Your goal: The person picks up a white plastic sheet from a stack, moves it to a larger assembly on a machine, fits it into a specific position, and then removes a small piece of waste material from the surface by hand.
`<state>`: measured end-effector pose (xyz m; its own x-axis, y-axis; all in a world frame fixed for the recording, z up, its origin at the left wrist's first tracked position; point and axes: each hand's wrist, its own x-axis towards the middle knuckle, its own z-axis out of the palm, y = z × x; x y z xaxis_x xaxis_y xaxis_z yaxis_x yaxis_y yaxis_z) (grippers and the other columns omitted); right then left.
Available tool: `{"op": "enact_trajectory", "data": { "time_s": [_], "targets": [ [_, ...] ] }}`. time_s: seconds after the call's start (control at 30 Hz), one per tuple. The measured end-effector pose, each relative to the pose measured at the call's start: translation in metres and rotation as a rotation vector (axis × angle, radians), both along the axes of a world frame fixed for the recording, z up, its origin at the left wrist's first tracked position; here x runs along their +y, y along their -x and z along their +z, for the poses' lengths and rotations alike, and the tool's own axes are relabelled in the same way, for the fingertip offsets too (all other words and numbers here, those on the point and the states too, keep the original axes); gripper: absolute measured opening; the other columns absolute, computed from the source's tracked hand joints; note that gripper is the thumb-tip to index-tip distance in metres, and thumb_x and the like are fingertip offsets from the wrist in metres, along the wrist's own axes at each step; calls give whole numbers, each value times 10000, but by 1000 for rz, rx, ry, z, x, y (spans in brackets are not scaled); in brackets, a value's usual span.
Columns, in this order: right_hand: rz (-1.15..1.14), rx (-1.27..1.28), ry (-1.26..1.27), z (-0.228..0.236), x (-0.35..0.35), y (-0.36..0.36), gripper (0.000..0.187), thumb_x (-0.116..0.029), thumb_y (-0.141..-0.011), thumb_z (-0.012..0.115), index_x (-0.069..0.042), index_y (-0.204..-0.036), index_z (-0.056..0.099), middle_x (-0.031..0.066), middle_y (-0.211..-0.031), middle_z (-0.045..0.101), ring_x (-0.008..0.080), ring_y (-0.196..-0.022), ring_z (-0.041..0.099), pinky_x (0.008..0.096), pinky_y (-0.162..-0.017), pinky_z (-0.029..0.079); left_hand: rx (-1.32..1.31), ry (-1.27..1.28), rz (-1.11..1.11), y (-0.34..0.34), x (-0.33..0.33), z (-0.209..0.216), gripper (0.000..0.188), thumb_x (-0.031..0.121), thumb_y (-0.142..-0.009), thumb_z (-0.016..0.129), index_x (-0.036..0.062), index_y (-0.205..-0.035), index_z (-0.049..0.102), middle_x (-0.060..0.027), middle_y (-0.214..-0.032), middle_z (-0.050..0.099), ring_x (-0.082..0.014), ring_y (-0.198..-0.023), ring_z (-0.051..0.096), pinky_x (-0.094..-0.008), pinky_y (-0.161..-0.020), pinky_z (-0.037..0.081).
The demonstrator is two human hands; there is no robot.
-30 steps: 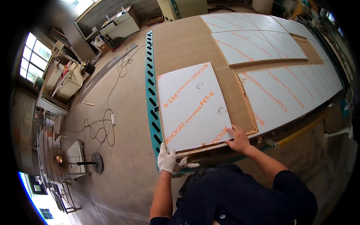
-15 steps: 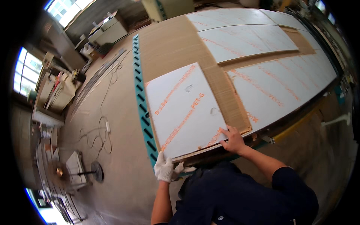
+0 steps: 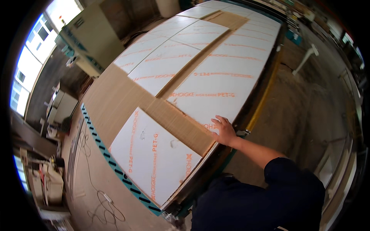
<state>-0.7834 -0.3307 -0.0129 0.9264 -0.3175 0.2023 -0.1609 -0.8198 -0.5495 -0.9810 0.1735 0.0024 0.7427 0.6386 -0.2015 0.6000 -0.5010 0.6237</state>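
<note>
My bare right hand (image 3: 223, 131) is open, fingers spread over the near corner of a long white panel (image 3: 227, 82) with orange printed film. Whether the fingertips press on it I cannot tell. A smaller white panel (image 3: 148, 152) with the same film lies at the near left end of the table. Beside its lowest corner a pale, smeared shape shows, which appears to be my gloved left hand (image 3: 173, 221); its fingers cannot be made out. A tan board (image 3: 115, 86) shows between and around the panels.
More white panels (image 3: 169, 63) lie farther along the table. A teal slotted strip (image 3: 104, 148) runs down its left edge, a yellow rail (image 3: 266, 94) along its right. On the floor at left lies a loose cable (image 3: 104, 204). A greenish cabinet (image 3: 92, 38) stands behind.
My view has swung to the right. My right hand has left the small panel's near edge and moved right to the long panel's corner. The left hand has dropped to the picture's lower rim.
</note>
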Motion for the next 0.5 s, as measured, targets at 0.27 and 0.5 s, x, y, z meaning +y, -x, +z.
{"op": "enact_trajectory", "data": {
  "time_s": [0.27, 0.5],
  "targets": [
    [-439, -39, -202, -21, -26, 21, 610, -141, -774, 742, -35, -1348, 568, 192, -1442, 474, 375, -1308, 478, 431, -1129, 408, 139, -21, -418, 13, -31, 18, 316, 173, -958, 619, -46, -1182, 654, -158, -1043, 698, -272, -994, 669, -368, -912, 523],
    [-404, 2, -238, -30, -15, 41, 626, -149, -776, 741, -30, -1364, 563, 204, -1498, 427, 384, -1379, 446, 426, -1156, 398, 89, -28, -715, -24, -49, 31, 300, 211, -958, 631, -19, -1141, 691, -150, -990, 723, -272, -891, 689, -370, -820, 556]
  ]
}}
